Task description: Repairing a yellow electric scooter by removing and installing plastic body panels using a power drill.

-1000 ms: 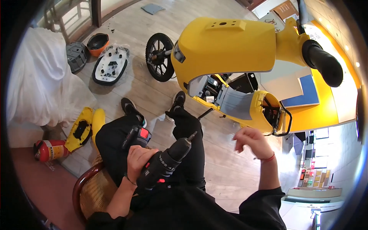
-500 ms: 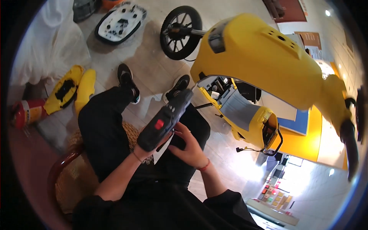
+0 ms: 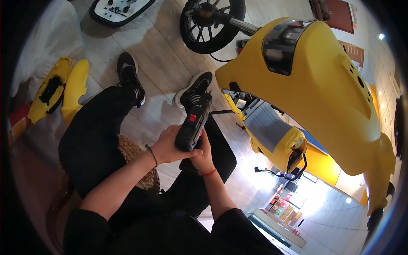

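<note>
A dark cordless drill [image 3: 191, 129] with a red switch on its top is held over my lap, its nose turned away from me. My left hand [image 3: 166, 146] is closed about its rear and grip from the left, with the thumb under the back end. On the other side my right hand [image 3: 205, 155] is closed against the grip, its fingers partly hidden behind the drill body. Beyond the drill's nose is my right shoe [image 3: 197, 91]. What the drill's tip carries is too small to make out.
A yellow scooter body [image 3: 323, 80] with a black wheel [image 3: 187, 34] fills the right side. Below it is a yellow-grey seat part [image 3: 267, 127] with a loose cable [image 3: 267, 171]. Yellow covers [image 3: 75, 89] lie left; a white tray [image 3: 121, 10] with small dark parts lies far left.
My right hand has come in from open beside the drill and closed on it. The drill has turned more upright and shifted right. The white piece by my hands is out of sight. My view has shifted.
</note>
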`<state>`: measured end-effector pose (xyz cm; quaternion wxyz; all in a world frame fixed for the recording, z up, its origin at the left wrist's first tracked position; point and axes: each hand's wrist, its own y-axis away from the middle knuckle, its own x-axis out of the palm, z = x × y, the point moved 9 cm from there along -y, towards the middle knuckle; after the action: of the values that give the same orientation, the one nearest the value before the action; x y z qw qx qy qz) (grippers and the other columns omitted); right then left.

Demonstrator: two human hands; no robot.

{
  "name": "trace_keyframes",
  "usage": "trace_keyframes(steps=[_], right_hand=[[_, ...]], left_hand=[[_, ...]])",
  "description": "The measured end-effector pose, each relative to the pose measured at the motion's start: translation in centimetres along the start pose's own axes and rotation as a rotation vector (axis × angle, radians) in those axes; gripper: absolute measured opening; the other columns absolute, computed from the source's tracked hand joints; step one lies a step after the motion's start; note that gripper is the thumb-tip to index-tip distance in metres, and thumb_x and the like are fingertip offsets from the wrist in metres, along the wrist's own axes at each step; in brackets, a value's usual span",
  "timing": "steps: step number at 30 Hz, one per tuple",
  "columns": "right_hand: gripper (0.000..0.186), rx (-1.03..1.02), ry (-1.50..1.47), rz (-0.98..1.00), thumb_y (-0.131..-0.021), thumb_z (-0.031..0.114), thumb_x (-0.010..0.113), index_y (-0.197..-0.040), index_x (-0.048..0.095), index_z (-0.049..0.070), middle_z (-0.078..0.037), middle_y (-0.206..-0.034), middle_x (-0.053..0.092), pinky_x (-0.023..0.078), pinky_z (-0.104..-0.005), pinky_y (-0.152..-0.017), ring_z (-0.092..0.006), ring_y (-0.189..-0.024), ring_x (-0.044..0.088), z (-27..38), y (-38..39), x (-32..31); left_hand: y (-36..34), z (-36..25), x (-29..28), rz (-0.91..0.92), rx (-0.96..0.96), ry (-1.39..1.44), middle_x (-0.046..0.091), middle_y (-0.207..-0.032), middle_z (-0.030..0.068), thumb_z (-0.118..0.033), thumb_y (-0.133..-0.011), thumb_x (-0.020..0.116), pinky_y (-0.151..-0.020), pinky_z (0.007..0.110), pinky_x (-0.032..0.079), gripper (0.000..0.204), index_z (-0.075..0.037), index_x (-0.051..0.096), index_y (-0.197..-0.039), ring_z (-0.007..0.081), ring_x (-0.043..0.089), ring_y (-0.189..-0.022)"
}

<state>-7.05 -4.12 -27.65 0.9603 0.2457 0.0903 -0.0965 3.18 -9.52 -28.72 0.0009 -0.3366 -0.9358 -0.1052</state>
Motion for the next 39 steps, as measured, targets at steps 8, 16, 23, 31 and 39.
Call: trace_keyframes(steps=[8,16,23,31,39], right_hand=[[0.074,0.132,0.538,-0.218,-0.069,0.003,0.074,-0.131,0.034,-0.003,-0.015,-0.103,0.062,0.049,-0.03,-0.083,-0.0188,-0.095,0.062,-0.2,-2.4,-3.5],[0.08,0.006,0.777,-0.325,-0.07,0.013,0.071,-0.136,0.027,0.001,-0.026,-0.101,0.062,0.05,-0.0424,-0.078,-0.0409,-0.092,0.062,0.5,-3.3,-2.1],[0.077,0.052,0.883,-0.381,-0.072,0.013,0.071,-0.134,0.028,-0.001,-0.026,-0.103,0.061,0.051,-0.0422,-0.074,-0.0411,-0.091,0.062,1.0,-3.7,-2.1],[0.08,0.147,0.806,-0.364,-0.075,0.016,0.072,-0.136,0.023,0.0,-0.027,-0.111,0.057,0.05,-0.0442,-0.075,-0.0427,-0.095,0.059,-0.3,-4.1,-2.9],[0.08,0.139,0.737,-0.39,-0.076,0.015,0.071,-0.137,0.022,-0.002,-0.027,-0.114,0.055,0.048,-0.0424,-0.078,-0.0419,-0.1,0.058,-1.1,-4.0,-2.8]], left_hand=[[-2.6,1.7,-4.6,0.099,-0.241,-0.124,0.063,-0.105,0.0203,-0.041,-0.077,0.068,-0.085,0.041,0.047,0.055,0.0,0.057,-0.11,0.0345,0.06,-0.098],[-13.7,0.6,-2.3,0.128,-0.1,-0.219,0.063,-0.099,0.0229,-0.049,-0.082,0.062,-0.078,0.035,0.049,0.059,0.003,0.054,-0.11,0.0307,0.063,-0.093],[-17.5,1.1,2.8,0.245,-0.087,-0.071,0.064,-0.093,0.0224,-0.048,-0.082,0.061,-0.076,0.04,0.048,0.054,0.001,0.053,-0.104,0.0355,0.063,-0.089],[-18.4,1.5,4.0,0.232,-0.006,-0.068,0.064,-0.096,0.0214,-0.041,-0.086,0.058,-0.078,0.042,0.047,0.048,-0.004,0.05,-0.116,0.0372,0.062,-0.091],[-18.9,1.5,4.7,0.205,0.049,-0.078,0.066,-0.097,0.0171,-0.04,-0.087,0.053,-0.078,0.044,0.05,0.043,-0.014,0.05,-0.122,0.0338,0.064,-0.091]])
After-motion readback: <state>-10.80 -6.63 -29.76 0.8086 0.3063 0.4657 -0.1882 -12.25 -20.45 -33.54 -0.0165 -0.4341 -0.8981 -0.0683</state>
